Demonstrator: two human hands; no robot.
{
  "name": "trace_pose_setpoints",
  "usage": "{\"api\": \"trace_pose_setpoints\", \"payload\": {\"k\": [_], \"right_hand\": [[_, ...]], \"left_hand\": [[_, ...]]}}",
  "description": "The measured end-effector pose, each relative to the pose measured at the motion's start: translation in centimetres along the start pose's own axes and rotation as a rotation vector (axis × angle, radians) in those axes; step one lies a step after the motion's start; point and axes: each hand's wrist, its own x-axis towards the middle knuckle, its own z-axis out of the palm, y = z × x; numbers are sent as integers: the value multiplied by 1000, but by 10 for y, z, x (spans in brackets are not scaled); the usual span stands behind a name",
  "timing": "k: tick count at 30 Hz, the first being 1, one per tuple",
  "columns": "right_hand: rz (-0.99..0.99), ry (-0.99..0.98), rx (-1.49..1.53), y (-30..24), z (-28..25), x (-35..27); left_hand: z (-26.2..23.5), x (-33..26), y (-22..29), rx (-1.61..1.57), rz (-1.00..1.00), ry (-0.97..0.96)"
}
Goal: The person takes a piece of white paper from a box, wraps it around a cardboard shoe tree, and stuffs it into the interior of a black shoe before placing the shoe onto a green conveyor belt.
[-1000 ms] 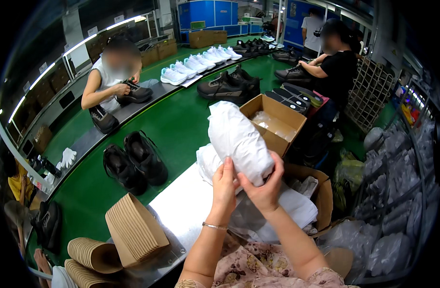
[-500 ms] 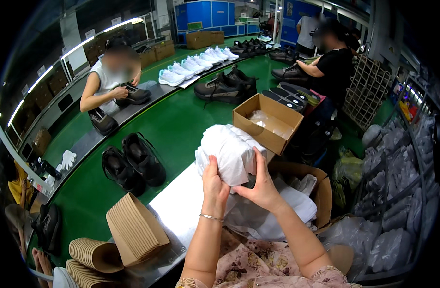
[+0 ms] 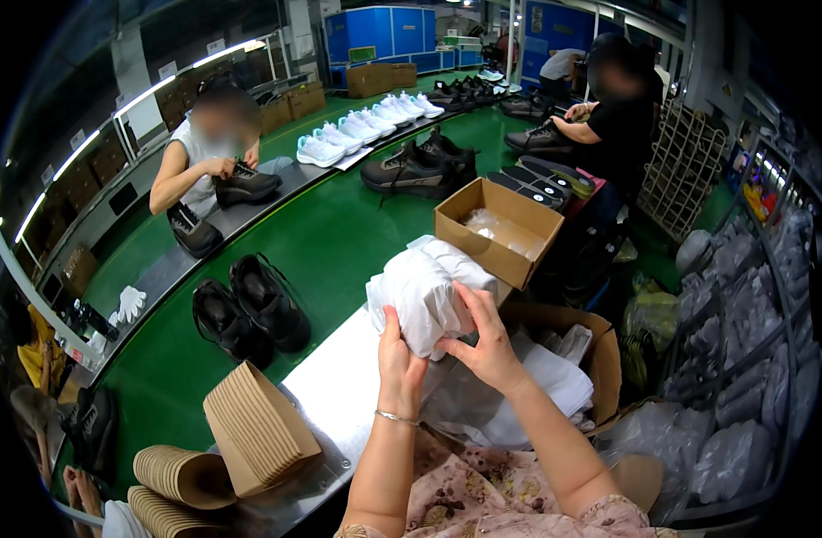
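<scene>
A crumpled bundle of white tissue paper is between my two hands, above the metal tabletop. My left hand cups its lower left side, thumb up along the paper. From the right, my right hand presses its fingers on the bundle's near side, thumb underneath. What lies inside the paper, if anything, is hidden. More white paper shows just behind the bundle, and I cannot tell whether it is a separate piece. Below my right forearm, loose white paper sheets spread over a cardboard carton.
An open brown box with clear packets stands beyond my hands. Dark shoes rest on the green conveyor, left. Stacked cardboard inserts sit front left. Two co-workers handle shoes across the belt. A rack of grey wrapped items stands right.
My right hand's fingers have moved up and left over the paper, and the dark gap beneath it no longer shows. The left co-worker's hands have risen above the shoe.
</scene>
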Motion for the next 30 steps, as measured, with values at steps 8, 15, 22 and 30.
{"api": "trace_pose_setpoints", "payload": {"k": [8, 15, 22, 30], "right_hand": [[-49, -70, -14, 4, -10, 3], [-122, 145, -278, -10, -2, -1], [-118, 289, -504, -16, 7, -15], [-52, 58, -138, -3, 9, -19]], "left_hand": [[2, -9, -2, -23, -39, 78], [6, -16, -2, 17, -96, 32], [11, -31, 1, 115, -169, 40], [-2, -23, 0, 153, 117, 19]]}}
